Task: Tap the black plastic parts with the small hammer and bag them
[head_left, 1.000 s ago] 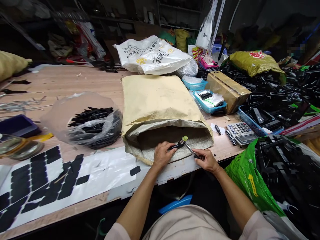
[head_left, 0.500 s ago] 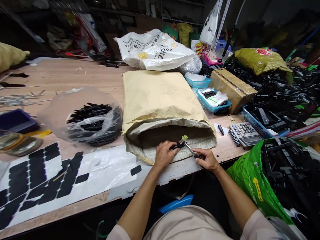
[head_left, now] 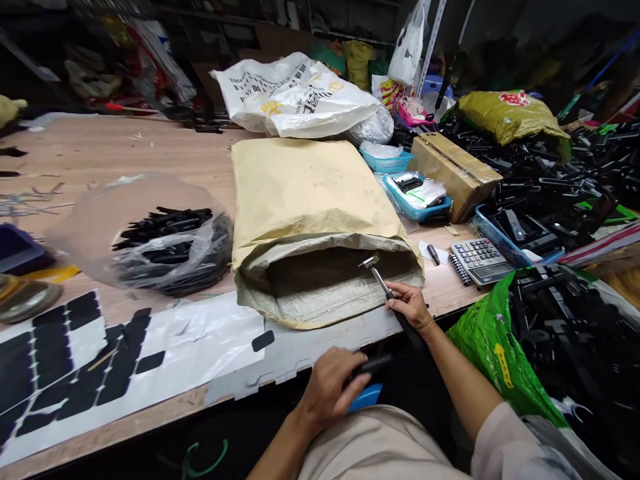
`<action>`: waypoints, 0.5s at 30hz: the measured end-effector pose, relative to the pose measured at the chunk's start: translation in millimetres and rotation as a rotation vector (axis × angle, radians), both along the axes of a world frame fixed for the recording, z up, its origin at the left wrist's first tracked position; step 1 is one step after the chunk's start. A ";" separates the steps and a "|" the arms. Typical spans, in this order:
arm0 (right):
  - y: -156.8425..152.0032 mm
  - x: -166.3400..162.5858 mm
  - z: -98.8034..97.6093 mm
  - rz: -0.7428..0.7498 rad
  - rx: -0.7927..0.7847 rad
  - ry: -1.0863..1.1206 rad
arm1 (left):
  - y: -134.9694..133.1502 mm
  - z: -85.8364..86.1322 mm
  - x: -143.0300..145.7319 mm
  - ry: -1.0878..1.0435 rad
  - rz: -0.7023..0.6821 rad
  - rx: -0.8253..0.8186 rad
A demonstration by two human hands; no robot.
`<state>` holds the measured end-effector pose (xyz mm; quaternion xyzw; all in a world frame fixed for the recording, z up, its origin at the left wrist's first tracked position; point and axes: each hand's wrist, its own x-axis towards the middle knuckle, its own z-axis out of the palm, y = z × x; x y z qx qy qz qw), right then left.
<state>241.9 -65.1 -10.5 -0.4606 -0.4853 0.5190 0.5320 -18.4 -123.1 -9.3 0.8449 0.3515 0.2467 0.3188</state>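
My right hand (head_left: 409, 305) grips a small hammer (head_left: 383, 283) by its dark handle. Its metal shaft slants up and left to a small head with a yellowish face, in front of the sack's mouth. My left hand (head_left: 334, 381) is below the table's front edge, close to my lap, with its fingers closed on a blurred black elongated piece (head_left: 373, 364). What kind of piece it is, I cannot make out. The tan paper sack (head_left: 315, 180) lies flat, its woven-lined mouth gaping towards me and its inside dark.
On the left are a clear bag of black parts (head_left: 170, 257) and a sheet with black stickers (head_left: 200, 340). A calculator (head_left: 480, 259), a blue basket (head_left: 423, 208) and a cardboard box (head_left: 453, 175) stand right. A green bag (head_left: 483, 333) full of black parts is beside my right arm.
My left hand has drawn back from the sack's mouth to near my lap, carrying the black piece away from the hammer head. My right hand still holds the hammer. The view has shifted slightly.
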 end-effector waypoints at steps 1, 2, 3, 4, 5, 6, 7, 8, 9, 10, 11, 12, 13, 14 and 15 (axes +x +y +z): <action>0.2 0.2 0.1 -0.003 0.000 0.005 | -13.8 -7.3 -2.6 0.046 -0.060 -0.057; 0.4 0.3 0.3 -0.005 0.001 0.009 | -24.3 -15.5 -4.4 0.100 -0.089 -0.117; 0.5 0.4 0.6 -0.007 0.001 0.013 | -31.2 -24.2 -5.4 0.157 -0.087 -0.180; 0.6 0.4 0.9 -0.008 0.001 0.015 | -34.6 -33.0 -5.6 0.211 -0.059 -0.242; 0.5 0.3 1.2 -0.010 0.002 0.015 | -35.1 -41.2 -5.1 0.263 -0.014 -0.303; 0.4 0.2 1.5 -0.011 0.003 0.015 | -33.4 -48.2 -4.1 0.319 0.036 -0.360; 0.3 0.1 1.7 -0.012 0.005 0.017 | -30.3 -53.4 -2.7 0.383 0.086 -0.408; 0.1 0.0 1.7 -0.015 0.008 0.021 | -26.7 -56.0 -1.3 0.454 0.132 -0.447; 0.0 0.0 1.6 -0.017 0.009 0.027 | -23.3 -55.4 0.2 0.527 0.166 -0.476; -0.2 0.1 1.5 -0.020 0.008 0.033 | -20.5 -51.1 1.6 0.591 0.176 -0.499; -0.4 0.2 1.3 -0.024 0.007 0.039 | -18.2 -43.0 2.9 0.629 0.152 -0.519; -0.5 0.4 1.1 -0.030 0.004 0.045 | -16.1 -31.1 4.3 0.629 0.097 -0.536; -0.6 0.7 0.9 -0.035 0.000 0.050 | -13.3 -16.2 5.9 0.591 0.013 -0.555; -0.6 0.8 0.7 -0.041 -0.004 0.054 | -9.0 0.6 8.1 0.518 -0.087 -0.577; -0.6 0.9 0.7 -0.047 -0.007 0.058 | -2.1 18.0 11.1 0.418 -0.178 -0.587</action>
